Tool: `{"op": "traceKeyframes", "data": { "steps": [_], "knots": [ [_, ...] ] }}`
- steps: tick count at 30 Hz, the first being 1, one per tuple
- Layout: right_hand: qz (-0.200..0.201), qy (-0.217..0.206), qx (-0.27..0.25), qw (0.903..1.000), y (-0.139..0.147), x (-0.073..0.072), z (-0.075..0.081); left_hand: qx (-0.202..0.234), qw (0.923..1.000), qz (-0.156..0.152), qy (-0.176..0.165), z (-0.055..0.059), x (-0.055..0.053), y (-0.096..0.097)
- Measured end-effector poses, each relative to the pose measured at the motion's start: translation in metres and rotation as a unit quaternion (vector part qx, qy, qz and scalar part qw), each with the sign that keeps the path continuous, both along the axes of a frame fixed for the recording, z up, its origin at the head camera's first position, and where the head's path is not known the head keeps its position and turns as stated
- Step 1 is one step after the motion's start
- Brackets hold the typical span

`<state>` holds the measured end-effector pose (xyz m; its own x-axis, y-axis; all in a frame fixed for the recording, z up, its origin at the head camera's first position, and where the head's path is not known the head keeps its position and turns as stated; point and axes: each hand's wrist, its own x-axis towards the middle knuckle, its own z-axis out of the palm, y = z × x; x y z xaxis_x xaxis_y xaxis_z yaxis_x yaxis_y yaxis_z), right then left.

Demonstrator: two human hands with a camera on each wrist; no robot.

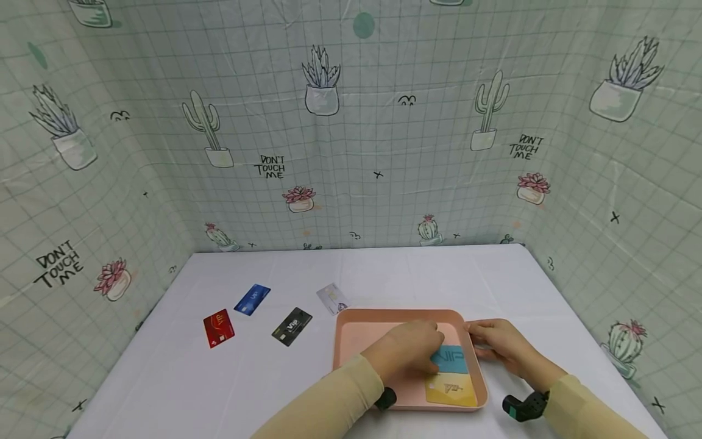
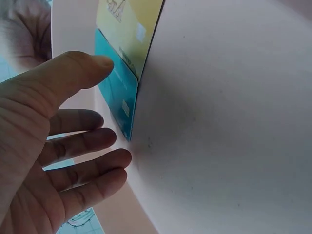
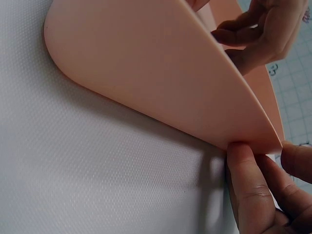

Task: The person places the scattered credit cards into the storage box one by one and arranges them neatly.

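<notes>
A shallow pink tray (image 1: 364, 334) sits on the white table. Inside it, towards the right, lie a teal card (image 1: 453, 358) and a yellow card (image 1: 451, 390), edge to edge. My left hand (image 1: 407, 349) reaches into the tray; in the left wrist view its thumb (image 2: 103, 63) lies over the teal card while the other fingers, apart and slightly bent, are beside the card's edge. With my right hand (image 1: 501, 342) I hold the tray's right side near the far corner, fingers against the outer wall (image 3: 146, 73) and thumb at the rim.
Left of the tray, a red card (image 1: 219, 328), a blue card (image 1: 252, 299) and a black card (image 1: 292, 326) lie apart on the table (image 1: 263, 390). A silvery card (image 1: 332, 298) rests close to the tray's far left corner. Patterned cloth (image 1: 351, 140) surrounds the table's back and sides.
</notes>
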<state>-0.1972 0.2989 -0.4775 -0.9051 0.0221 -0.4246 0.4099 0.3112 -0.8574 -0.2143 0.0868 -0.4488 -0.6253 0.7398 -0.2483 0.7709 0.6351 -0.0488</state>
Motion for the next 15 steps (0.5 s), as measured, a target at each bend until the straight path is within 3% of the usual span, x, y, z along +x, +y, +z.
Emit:
{"op": "traceKeyframes", "data": {
  "steps": [10,15],
  "knots": [
    [0.003,0.005,-0.002,1.0,-0.0008,0.0012,0.0,0.009,0.9999,-0.007,0.007,0.0015,-0.0001,-0.0069],
    [0.003,0.004,0.006,1.0,-0.0021,0.0014,0.001,0.011,0.9997,0.018,-0.009,0.0052,-0.0022,-0.0075]
  ]
}}
